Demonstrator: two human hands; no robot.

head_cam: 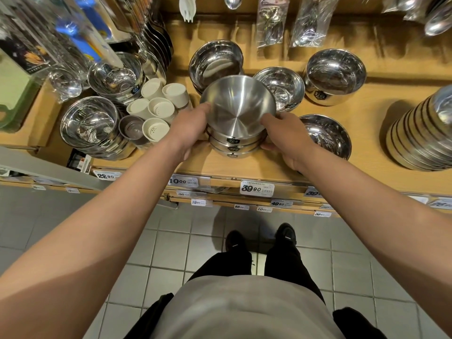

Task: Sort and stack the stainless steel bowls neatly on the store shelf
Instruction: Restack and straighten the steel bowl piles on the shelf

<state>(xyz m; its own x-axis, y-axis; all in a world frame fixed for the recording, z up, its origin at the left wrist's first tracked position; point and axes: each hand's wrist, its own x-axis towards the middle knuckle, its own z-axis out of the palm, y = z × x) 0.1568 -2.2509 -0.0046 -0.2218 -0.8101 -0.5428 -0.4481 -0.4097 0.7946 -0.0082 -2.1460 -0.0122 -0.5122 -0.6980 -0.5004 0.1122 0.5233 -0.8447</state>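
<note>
Both hands are closing on a stack of brushed steel bowls (236, 140) at the front of a wooden store shelf (244, 165): the left hand (189, 128) is gripping the stack's left side with fingers curled round the rim of the top bowl (238, 104), while the right hand (285, 138) is clasping the right side, thumb low against the lower bowls. The top bowl is sitting tilted, its mouth facing the camera. Crowding the stack are polished bowls: a deep one (216, 61) just behind, a smaller one (280, 86) behind and to the right, another (326, 135) just beside the right hand. A cluster of cream shakers (156, 106) is standing just left of the left hand. A tall stack of gold-rimmed bowls (420, 138) is sitting well apart at the right. Price tags (256, 188) are lining the shelf edge.
</note>
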